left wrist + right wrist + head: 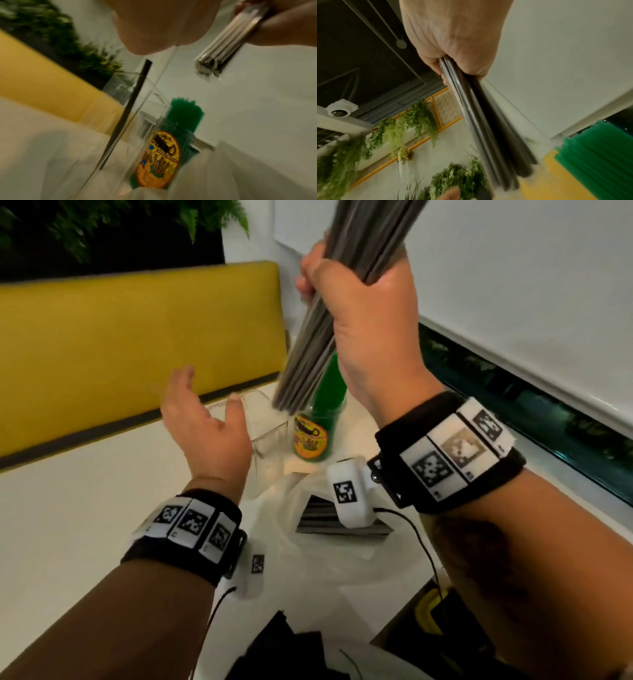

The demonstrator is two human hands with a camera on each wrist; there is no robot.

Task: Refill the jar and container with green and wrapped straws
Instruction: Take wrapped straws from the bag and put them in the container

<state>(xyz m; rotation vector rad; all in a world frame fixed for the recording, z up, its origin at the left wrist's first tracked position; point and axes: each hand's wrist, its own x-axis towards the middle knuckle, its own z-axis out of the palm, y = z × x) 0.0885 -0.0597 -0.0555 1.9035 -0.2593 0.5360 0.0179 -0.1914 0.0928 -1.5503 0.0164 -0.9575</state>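
Jar (310,440) already full of green straws (329,385). Right hand (363,313) fisted round wrapped straws (308,350); container (263,436) below fingers nearly empty. Left hand (205,426) spread, empty.

Clear glossy plastic container (270,433); glossy-wrapped straws (356,241); smooth white table (85,491)
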